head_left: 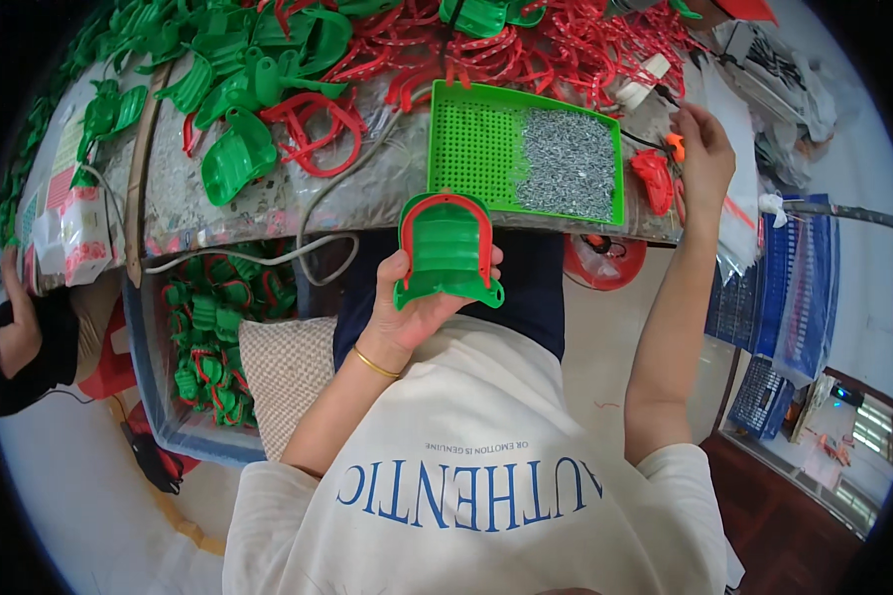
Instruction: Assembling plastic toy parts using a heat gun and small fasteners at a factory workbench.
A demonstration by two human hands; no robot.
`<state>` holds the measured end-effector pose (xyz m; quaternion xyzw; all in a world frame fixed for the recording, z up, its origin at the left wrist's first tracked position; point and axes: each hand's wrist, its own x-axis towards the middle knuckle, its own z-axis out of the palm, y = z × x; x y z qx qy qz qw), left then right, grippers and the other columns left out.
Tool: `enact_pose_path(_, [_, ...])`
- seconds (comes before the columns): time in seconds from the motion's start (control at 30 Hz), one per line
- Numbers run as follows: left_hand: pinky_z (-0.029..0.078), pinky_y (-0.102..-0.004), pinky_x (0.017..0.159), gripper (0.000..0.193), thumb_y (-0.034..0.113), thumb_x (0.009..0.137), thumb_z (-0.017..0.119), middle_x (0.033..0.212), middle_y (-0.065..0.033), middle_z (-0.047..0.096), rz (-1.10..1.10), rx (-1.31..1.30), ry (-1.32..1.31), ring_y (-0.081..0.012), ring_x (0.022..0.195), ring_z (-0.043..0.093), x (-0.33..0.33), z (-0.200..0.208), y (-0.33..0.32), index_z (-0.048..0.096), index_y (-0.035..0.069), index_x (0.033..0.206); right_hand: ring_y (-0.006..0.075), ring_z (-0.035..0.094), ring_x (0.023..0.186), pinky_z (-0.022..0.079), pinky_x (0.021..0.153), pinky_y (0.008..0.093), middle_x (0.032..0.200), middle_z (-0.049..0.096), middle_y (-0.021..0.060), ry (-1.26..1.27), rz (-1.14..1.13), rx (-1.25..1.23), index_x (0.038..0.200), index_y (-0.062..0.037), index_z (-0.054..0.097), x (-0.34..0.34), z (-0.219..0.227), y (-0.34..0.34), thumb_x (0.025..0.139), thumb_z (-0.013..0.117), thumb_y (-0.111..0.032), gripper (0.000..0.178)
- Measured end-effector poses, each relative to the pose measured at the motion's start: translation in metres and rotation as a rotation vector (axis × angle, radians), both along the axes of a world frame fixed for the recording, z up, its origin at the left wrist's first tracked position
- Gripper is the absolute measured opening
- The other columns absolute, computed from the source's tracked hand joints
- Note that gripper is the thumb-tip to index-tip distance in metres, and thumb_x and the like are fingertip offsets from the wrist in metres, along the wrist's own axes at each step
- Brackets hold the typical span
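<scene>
My left hand point(422, 307) grips a green plastic scoop-shaped piece point(445, 250) from below, the thumb on its left side. A red U-shaped strip point(447, 201) lies along the rim of that piece, its curve pointing away from me. Far to the right, my right hand point(706, 154) is raised above the table edge with its fingers curled together. An orange object point(676, 147) shows beside those fingertips; what the hand holds is partly hidden. Between the hands is a bright green tray point(476, 149), with many small silver screws point(571, 164) in its right part.
Loose green pieces point(238, 159) and red strips point(526, 59) are heaped along the table's far side. A blue-grey bin point(198, 448) of green-and-red pieces stands at my left. A red basin point(610, 263) sits below the table. At far left is another person's hand point(18, 327).
</scene>
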<state>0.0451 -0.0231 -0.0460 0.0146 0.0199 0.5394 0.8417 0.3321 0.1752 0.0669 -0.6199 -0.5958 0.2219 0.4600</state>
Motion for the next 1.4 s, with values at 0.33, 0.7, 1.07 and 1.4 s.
enact_pose_path(0.33, [0.047, -0.0524, 0.095, 0.090, 0.042, 0.070, 0.079, 0.131, -0.0206, 0.051, -0.118, 0.036, 0.086, -0.0420, 0.115, 0.054, 0.006, 0.018, 0.000, 0.037, 0.016, 0.145, 0.0098, 0.061, 0.087, 0.048, 0.079, 0.0241, 0.093, 0.066, 0.0023, -0.151, 0.357, -0.332, 0.108, 0.0016, 0.066, 0.006, 0.002, -0.029, 0.094, 0.063, -0.017, 0.024])
enact_pose_path(0.7, [0.049, -0.0524, 0.094, 0.094, 0.041, 0.066, 0.078, 0.133, -0.0182, 0.052, -0.179, 0.018, 0.069, -0.0423, 0.118, 0.053, 0.000, -0.010, -0.009, 0.035, 0.017, 0.146, 0.0117, 0.064, 0.085, 0.049, 0.075, 0.0243, 0.094, 0.069, 0.0079, -0.024, -0.289, 0.281, 0.110, 0.0018, 0.065, 0.159, 0.050, -0.014, 0.094, 0.063, -0.019, 0.027])
enact_pose_path(1.07, [0.046, -0.0468, 0.088, 0.079, 0.049, 0.072, 0.074, 0.125, -0.0210, 0.057, 0.057, 0.105, -0.016, -0.0332, 0.104, 0.057, -0.034, -0.002, 0.002, 0.050, 0.005, 0.133, 0.0136, 0.062, 0.080, 0.050, 0.075, 0.0263, 0.089, 0.066, 0.0083, -0.044, -0.450, 0.763, 0.101, 0.0011, 0.059, 0.158, 0.082, -0.044, 0.098, 0.052, -0.012, 0.015])
enact_pose_path(1.4, [0.044, -0.0515, 0.098, 0.076, 0.046, 0.074, 0.073, 0.129, -0.0227, 0.055, 0.367, -0.006, 0.009, -0.0363, 0.116, 0.055, -0.083, -0.015, 0.014, 0.049, 0.010, 0.137, 0.0176, 0.057, 0.078, 0.049, 0.075, 0.0301, 0.090, 0.058, 0.0082, -0.063, -0.480, 0.635, 0.092, -0.0002, 0.058, 0.117, 0.063, -0.045, 0.096, 0.047, -0.014, 0.018])
